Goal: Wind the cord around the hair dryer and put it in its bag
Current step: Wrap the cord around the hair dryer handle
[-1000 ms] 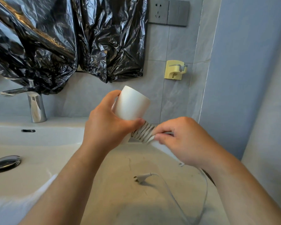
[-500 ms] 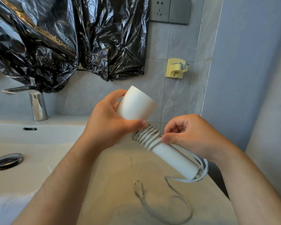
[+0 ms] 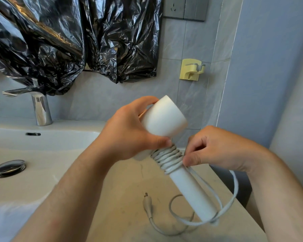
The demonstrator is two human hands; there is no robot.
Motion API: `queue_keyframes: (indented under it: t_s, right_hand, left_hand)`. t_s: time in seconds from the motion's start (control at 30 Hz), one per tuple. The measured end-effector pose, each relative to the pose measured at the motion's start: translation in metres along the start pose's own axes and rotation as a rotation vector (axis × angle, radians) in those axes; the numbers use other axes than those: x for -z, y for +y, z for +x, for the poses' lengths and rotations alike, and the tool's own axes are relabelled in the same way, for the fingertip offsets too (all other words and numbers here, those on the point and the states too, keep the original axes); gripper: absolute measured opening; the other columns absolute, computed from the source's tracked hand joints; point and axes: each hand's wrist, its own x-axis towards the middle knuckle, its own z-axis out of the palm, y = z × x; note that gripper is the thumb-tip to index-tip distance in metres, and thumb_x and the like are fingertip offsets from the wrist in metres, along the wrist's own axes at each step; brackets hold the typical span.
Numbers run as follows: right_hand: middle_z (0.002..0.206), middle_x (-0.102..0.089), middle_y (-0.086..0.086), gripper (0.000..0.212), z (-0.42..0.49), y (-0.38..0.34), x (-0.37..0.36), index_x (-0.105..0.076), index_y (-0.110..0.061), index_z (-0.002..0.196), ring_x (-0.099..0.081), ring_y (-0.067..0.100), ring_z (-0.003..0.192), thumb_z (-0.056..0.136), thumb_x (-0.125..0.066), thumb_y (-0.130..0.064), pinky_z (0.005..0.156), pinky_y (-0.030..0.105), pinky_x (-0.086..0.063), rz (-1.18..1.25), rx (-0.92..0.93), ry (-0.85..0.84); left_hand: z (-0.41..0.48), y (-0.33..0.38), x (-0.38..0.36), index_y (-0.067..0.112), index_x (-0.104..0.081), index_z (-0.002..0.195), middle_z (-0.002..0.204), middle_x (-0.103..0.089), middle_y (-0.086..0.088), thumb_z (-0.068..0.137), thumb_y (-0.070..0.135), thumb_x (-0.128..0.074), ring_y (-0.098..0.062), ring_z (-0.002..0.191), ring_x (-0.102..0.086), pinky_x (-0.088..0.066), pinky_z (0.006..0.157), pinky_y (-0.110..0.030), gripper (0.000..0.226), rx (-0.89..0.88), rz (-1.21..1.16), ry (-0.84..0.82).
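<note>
A: Bathroom setting, grey tiled wall (image 3: 101, 100); beige desk (image 3: 122, 198) beside a white sink (image 3: 42, 154). Items on hand?

B: Item one: white hair dryer (image 3: 191, 191), held in the air above the desk, head up and away, handle slanting down toward the viewer. Item two: white cord (image 3: 166, 158), several turns wound tight around the upper handle just under the head; the rest hangs in a loose loop past the handle's lower end, and the plug (image 3: 147, 203) lies flat on the desk.

A: Fingers, left hand (image 3: 128, 137)?

B: Closed around the dryer's head, thumb pressed at the neck just above the coils, fingers curled over the far side.

A: Right hand (image 3: 215, 151)?

B: Fingers (image 3: 191, 159) curled shut, thumb and forefinger pinching the cord against the handle at the lowest coil.

A: Fixtures?

B: Chrome faucet (image 3: 40, 109) at the sink's rear, chrome drain stopper (image 3: 9, 167) in the basin. Crumpled black plastic sheeting (image 3: 68, 41) covers the upper wall. Yellow wall hook (image 3: 191, 69) beside it, grey socket plate (image 3: 184, 7) cut off by the top edge.

A: Obscured entries?

B: Dryer head's far side is hidden by the left hand. Where the cord joins the handle's end is blurred. Faucet spout's top sits partly under the sheeting. Whatever the sheeting covers cannot be made out.
</note>
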Motion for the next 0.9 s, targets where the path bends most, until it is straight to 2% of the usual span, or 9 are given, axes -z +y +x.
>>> queue_keyframes:
  t_s: [0.07,0.13,0.23,0.33,0.47,0.57,0.63,0.77,0.9]
  right_hand:
    - [0.078,-0.069,0.013,0.059,0.0,0.003,0.003,-0.077,-0.026,0.071,-0.06,0.02,0.07,0.046,-0.072,-0.079,0.073,0.046,-0.049,0.065,0.04,0.064]
    - [0.074,-0.066,0.017,0.059,0.003,0.006,0.002,-0.076,-0.023,0.071,-0.055,0.026,0.068,0.047,-0.074,-0.076,0.067,0.049,-0.045,0.129,0.084,0.092]
    - [0.06,-0.051,0.011,0.054,0.006,0.013,0.001,-0.072,-0.019,0.07,-0.043,0.017,0.052,0.045,-0.083,-0.065,0.049,0.028,-0.035,0.359,0.073,0.026]
    - [0.056,-0.049,0.004,0.043,0.003,0.017,0.002,-0.067,-0.017,0.075,-0.036,0.007,0.036,0.053,-0.088,-0.048,0.036,0.014,-0.029,0.581,-0.024,-0.087]
    - [0.051,-0.046,0.001,0.014,-0.001,0.012,-0.002,-0.066,-0.017,0.071,-0.034,0.01,0.033,0.082,-0.071,-0.024,0.034,0.018,-0.029,0.359,-0.155,-0.068]
    - [0.058,-0.062,0.0,0.017,0.006,0.009,-0.007,-0.072,-0.021,0.073,-0.054,0.017,0.054,0.075,-0.074,-0.038,0.054,0.034,-0.044,-0.12,-0.226,0.043]
    - [0.066,-0.069,0.003,0.034,0.009,0.009,-0.007,-0.072,-0.021,0.071,-0.06,0.014,0.062,0.062,-0.075,-0.054,0.06,0.033,-0.046,-0.251,-0.263,0.146]
    - [0.054,-0.058,0.008,0.055,0.011,0.012,-0.002,-0.069,-0.013,0.064,-0.045,0.01,0.05,0.055,-0.071,-0.067,0.052,0.03,-0.036,-0.249,-0.181,0.361]
    - [0.055,-0.051,0.008,0.078,0.012,0.009,-0.004,-0.072,-0.011,0.072,-0.045,0.009,0.055,0.049,-0.061,-0.085,0.053,0.028,-0.033,0.111,0.042,0.435]
  left_hand:
    - [0.0,0.002,0.001,0.037,-0.058,0.118,0.091,-0.072,0.005,0.04,0.038,-0.091,-0.005,0.075,-0.067,-0.056,0.062,-0.025,0.084,0.019,-0.057,0.032]
    - [0.0,0.003,0.004,0.037,-0.059,0.117,0.087,-0.074,0.0,0.041,0.033,-0.091,-0.006,0.071,-0.067,-0.055,0.059,-0.024,0.082,0.038,-0.125,0.048]
    - [0.0,0.002,0.01,0.044,-0.061,0.109,0.089,-0.077,-0.001,0.037,0.042,-0.088,-0.024,0.083,-0.072,-0.059,0.072,-0.041,0.077,0.05,-0.205,0.076]
    - [0.0,-0.001,0.011,0.036,-0.062,0.115,0.09,-0.077,-0.007,0.039,0.041,-0.087,-0.033,0.087,-0.071,-0.057,0.076,-0.052,0.08,0.055,-0.238,0.043]
    - [-0.001,0.002,0.013,0.039,-0.06,0.115,0.093,-0.076,0.003,0.038,0.042,-0.087,-0.018,0.086,-0.072,-0.06,0.074,-0.041,0.082,0.015,-0.147,0.009]
    - [-0.005,0.014,0.007,0.051,-0.051,0.115,0.096,-0.071,0.01,0.036,0.055,-0.08,-0.018,0.091,-0.068,-0.057,0.077,-0.041,0.084,-0.021,0.205,-0.017]
    - [-0.006,0.019,0.002,0.053,-0.045,0.117,0.096,-0.068,0.013,0.039,0.059,-0.075,-0.017,0.09,-0.065,-0.054,0.081,-0.038,0.085,-0.018,0.38,0.012]
    - [-0.002,0.012,0.01,0.049,-0.052,0.116,0.096,-0.07,0.012,0.039,0.056,-0.081,-0.017,0.091,-0.066,-0.056,0.081,-0.041,0.083,-0.01,0.162,0.12]
    - [0.0,0.006,0.017,0.04,-0.062,0.111,0.084,-0.076,0.002,0.039,0.037,-0.089,-0.013,0.068,-0.07,-0.055,0.054,-0.03,0.077,0.049,-0.228,0.17]
